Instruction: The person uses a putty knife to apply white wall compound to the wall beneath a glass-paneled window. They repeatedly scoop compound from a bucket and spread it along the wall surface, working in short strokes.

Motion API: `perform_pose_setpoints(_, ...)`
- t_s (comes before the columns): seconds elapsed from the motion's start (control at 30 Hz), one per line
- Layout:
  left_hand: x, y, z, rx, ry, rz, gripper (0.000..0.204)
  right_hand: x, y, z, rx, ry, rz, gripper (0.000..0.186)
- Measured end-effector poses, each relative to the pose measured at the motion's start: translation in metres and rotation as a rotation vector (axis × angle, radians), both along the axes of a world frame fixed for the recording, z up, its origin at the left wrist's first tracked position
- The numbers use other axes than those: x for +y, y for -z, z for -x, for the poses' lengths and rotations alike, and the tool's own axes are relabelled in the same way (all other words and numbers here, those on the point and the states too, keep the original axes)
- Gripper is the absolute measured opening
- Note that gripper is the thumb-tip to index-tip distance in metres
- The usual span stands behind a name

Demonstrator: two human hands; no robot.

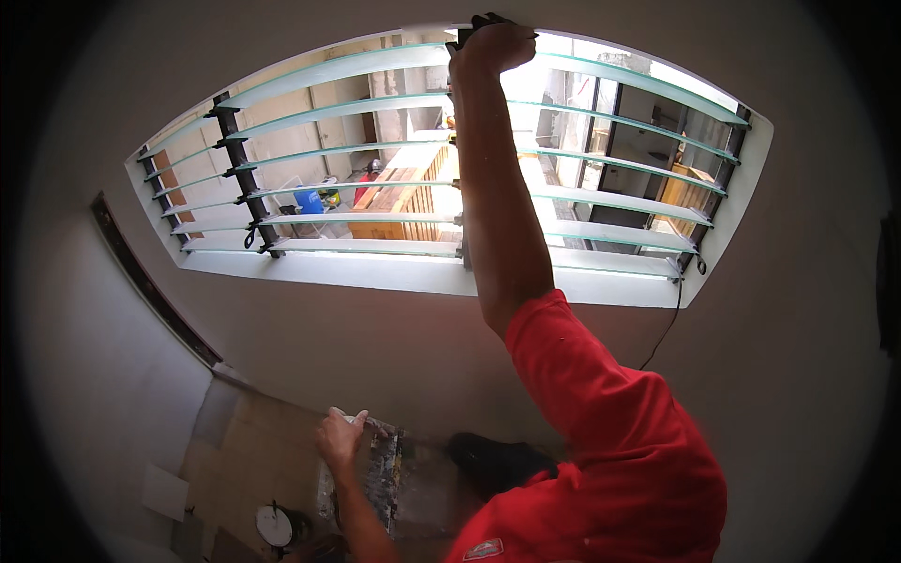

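My right arm stretches up across a louvre window [427, 287] with glass slats. At the top edge of its frame my right hand [495, 49] is bent and closed around something dark, close to the black middle upright. Its fingers are partly hidden, and I cannot make out what the dark thing is. Low on the left, my left hand [340, 439] is closed, thumb and fingers round a small whitish thing [353, 417]. Below that hand lies a dark, white-smeared flat surface [383, 474].
Tilted glass slats [347, 150] sit in black uprights [246, 183]. A thin cable [668, 328] hangs below the window's right corner. On the floor at lower left stands a bucket with a white top [275, 525]. Wooden furniture [399, 202] and a blue container [308, 200] show outside.
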State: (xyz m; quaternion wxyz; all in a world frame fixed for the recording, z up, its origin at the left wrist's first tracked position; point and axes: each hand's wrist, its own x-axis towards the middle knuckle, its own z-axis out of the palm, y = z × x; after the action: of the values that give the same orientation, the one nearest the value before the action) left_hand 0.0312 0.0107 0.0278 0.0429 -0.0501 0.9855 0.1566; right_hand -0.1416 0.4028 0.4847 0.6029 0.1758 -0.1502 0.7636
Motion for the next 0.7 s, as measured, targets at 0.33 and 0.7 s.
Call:
perform_pose_setpoints(0.33,-0.011,-0.002,0.003,-0.022,0.012,-0.129,0.063,-0.137,-0.006,0.049,-0.186,-0.514,0.094,0.040)
perform_pose_setpoints(0.7,-0.016,0.001,-0.002,-0.012,-0.018,-0.124,0.061,-0.124,-0.004,0.124,-0.126,0.379,0.010,0.037)
